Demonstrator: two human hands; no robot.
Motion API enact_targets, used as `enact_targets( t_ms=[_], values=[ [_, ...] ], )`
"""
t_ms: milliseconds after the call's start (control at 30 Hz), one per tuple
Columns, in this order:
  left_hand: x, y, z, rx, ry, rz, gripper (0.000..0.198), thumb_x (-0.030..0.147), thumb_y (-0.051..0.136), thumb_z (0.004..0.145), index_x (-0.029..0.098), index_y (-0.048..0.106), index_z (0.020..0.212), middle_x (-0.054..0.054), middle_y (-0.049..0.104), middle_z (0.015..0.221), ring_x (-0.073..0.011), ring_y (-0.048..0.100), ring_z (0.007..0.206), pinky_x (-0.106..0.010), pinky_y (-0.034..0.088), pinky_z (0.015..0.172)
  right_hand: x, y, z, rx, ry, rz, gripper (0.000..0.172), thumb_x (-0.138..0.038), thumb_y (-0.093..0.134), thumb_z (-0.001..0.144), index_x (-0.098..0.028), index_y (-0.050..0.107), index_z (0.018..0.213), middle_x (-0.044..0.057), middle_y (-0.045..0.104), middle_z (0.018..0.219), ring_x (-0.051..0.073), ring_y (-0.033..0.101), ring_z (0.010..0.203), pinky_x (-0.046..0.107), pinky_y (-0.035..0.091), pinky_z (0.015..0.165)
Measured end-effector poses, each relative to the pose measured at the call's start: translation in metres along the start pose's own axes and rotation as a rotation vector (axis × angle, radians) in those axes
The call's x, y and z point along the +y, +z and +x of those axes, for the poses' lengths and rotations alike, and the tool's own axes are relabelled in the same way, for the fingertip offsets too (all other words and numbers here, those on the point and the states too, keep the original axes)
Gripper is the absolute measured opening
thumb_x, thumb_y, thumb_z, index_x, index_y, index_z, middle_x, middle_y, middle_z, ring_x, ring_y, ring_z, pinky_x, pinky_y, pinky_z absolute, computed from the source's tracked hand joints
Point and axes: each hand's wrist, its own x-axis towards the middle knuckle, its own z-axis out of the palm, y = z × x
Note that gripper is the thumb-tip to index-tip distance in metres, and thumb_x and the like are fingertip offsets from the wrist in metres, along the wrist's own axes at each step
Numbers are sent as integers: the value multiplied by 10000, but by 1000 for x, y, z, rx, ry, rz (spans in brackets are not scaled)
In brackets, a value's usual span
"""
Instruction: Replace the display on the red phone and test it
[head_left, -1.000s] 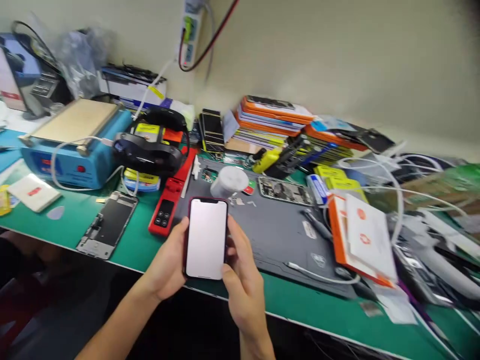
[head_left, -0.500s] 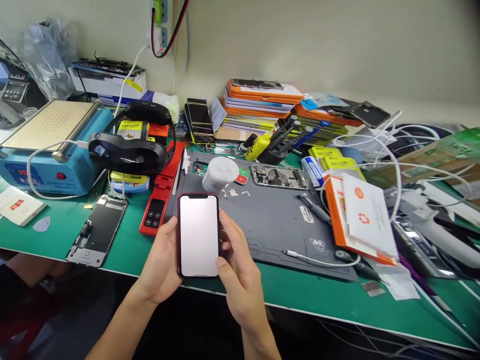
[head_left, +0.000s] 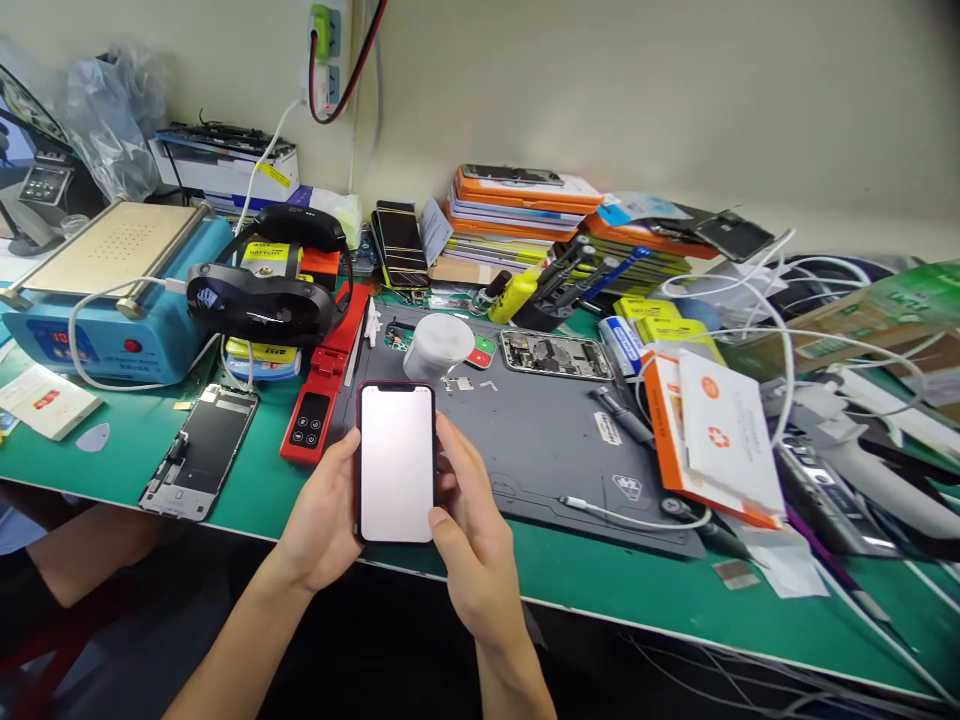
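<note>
A smartphone (head_left: 397,465) with a blank white lit screen and a red edge is held upright between both hands, just over the bench's front edge. My left hand (head_left: 324,515) closes along its left side. Around its right side curls my right hand (head_left: 474,535), the thumb resting by the lower right edge of the screen. The fingertips behind the phone are hidden. Just beyond the phone, a white round-topped container (head_left: 439,345) stands on the grey work mat (head_left: 540,450). An opened phone body (head_left: 556,355) lies at the mat's back.
On the left are a blue heating machine (head_left: 112,300), a black headset (head_left: 262,300), a detached phone screen (head_left: 202,450) and a red device (head_left: 309,415). Orange boxes (head_left: 525,195) are stacked behind. A white cable (head_left: 637,513) and an orange-white box (head_left: 720,440) lie right.
The view has shifted slightly, so the bench items sit a little differently in the picture. Both hands keep the same hold on the phone, and its screen stays white.
</note>
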Motion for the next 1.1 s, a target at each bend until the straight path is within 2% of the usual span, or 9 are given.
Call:
enact_targets(
  t_ms=[133, 300, 467, 767, 1000, 1100],
  values=[
    [0, 2, 0, 24, 17, 11, 541, 442, 525, 1113, 178, 622, 1574, -120, 784, 1397, -329, 719, 1335, -459, 508, 1217, 0, 0, 1, -11, -22, 1, 656, -243, 493, 1065, -425, 441, 1693, -11, 412, 1776, 295, 481, 1547, 408, 559, 1049],
    [1, 3, -1, 46, 11, 13, 552, 447, 475, 1136, 194, 584, 1614, -118, 791, 1384, -321, 742, 1295, -456, 524, 1198, 1, 0, 1, -1, -32, -7, 635, -283, 493, 1078, -400, 437, 1700, 12, 416, 1774, 293, 549, 1472, 400, 578, 1010],
    [1, 2, 0, 31, 6, -4, 557, 474, 503, 1126, 213, 596, 1609, -112, 785, 1401, -325, 736, 1309, -457, 517, 1206, 0, -1, 1, -13, -34, -7, 641, -268, 487, 1072, -402, 441, 1697, -1, 409, 1780, 301, 502, 1536, 404, 578, 1036],
    [-1, 3, 0, 51, -10, 40, 566, 493, 424, 1143, 161, 661, 1536, -136, 777, 1411, -335, 687, 1389, -467, 490, 1235, 1, -1, 0, -17, -14, 8, 654, -253, 491, 1071, -447, 433, 1693, -17, 409, 1776, 296, 536, 1491, 406, 587, 1013],
    [-1, 1, -1, 34, 16, 55, 579, 511, 469, 1130, 181, 620, 1582, -131, 775, 1417, -342, 698, 1373, -473, 485, 1239, -4, 3, 0, -13, -27, -80, 755, -189, 524, 1018, -420, 386, 1723, 16, 413, 1770, 297, 559, 1468, 435, 575, 1072],
    [-1, 0, -1, 18, 15, 69, 585, 505, 468, 1130, 189, 593, 1606, -131, 772, 1424, -342, 699, 1373, -478, 481, 1243, -4, 5, 0, 52, -8, -82, 659, -228, 561, 1058, -407, 469, 1686, 32, 489, 1724, 282, 604, 1411, 429, 575, 1083]
  ],
)
